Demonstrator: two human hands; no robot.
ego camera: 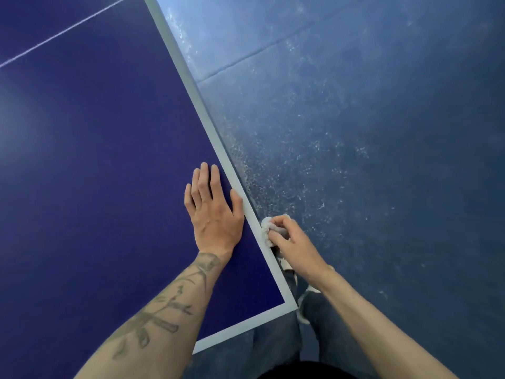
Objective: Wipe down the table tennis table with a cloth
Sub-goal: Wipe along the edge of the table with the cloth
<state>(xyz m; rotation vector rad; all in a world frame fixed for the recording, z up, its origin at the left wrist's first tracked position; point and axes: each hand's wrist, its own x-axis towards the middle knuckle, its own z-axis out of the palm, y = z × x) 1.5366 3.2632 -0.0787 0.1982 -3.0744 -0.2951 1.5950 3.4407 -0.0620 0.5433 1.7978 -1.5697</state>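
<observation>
Fingers of the left hand lie straight and slightly apart, pointing toward 12 o'clock, with the palm flat on the dark blue bench. That hand holds nothing. It looks planted as a brace, steadying the person while they lean over the side. Its thumb reaches toward 1 o'clock and touches the white border line, which runs from 11 o'clock down to the near corner at 5 o'clock. Far off at 10 o'clock a thin white centre line crosses the top.

Just beside the left hand, at its 3 o'clock, is the cloth, a small pale wad pressed against the outer edge of the bench, right at the border line. The right hand comes in from 5 o'clock, and its fingers are curled tight round the wad, clamped on it. Bunching it this way likely puts firm pressure on the narrow rim rather than the broad top, so the step in hand seems to be wiping the side edge.

Below the right wrist, white shoes and jeans show, close to the corner. Further right, from 1 to 4 o'clock, the blue floor is speckled with pale scuffs.
</observation>
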